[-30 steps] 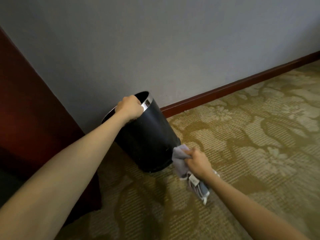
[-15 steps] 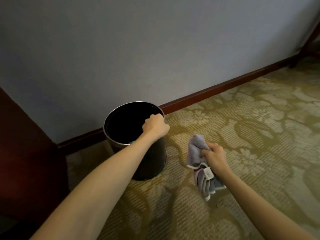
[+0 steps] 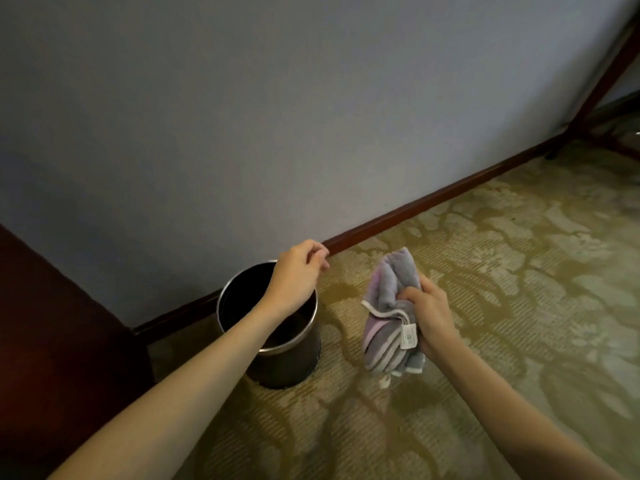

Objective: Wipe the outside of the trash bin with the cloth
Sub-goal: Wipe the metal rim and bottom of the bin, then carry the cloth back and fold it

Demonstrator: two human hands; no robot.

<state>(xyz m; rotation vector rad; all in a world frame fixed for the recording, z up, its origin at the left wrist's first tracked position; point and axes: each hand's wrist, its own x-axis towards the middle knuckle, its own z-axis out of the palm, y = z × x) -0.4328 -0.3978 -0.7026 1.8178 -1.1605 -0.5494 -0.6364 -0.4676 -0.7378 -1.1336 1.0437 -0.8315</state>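
Note:
A black round trash bin with a silver rim stands upright on the carpet near the wall. My left hand hovers just above the bin's far rim, fingers loosely curled and holding nothing; my forearm crosses over the bin's mouth. To the right of the bin, my right hand grips a bunched grey and purple striped cloth with a white label. The cloth hangs in the air, apart from the bin.
A grey wall with a dark red skirting board runs behind the bin. Dark wooden furniture stands at the left. A wooden frame rises at the far right. Patterned beige carpet covers the floor.
The bin went from tilted to upright on the carpet. My left hand let go of its rim and rose above it. My right hand lifted the cloth away from the bin's side.

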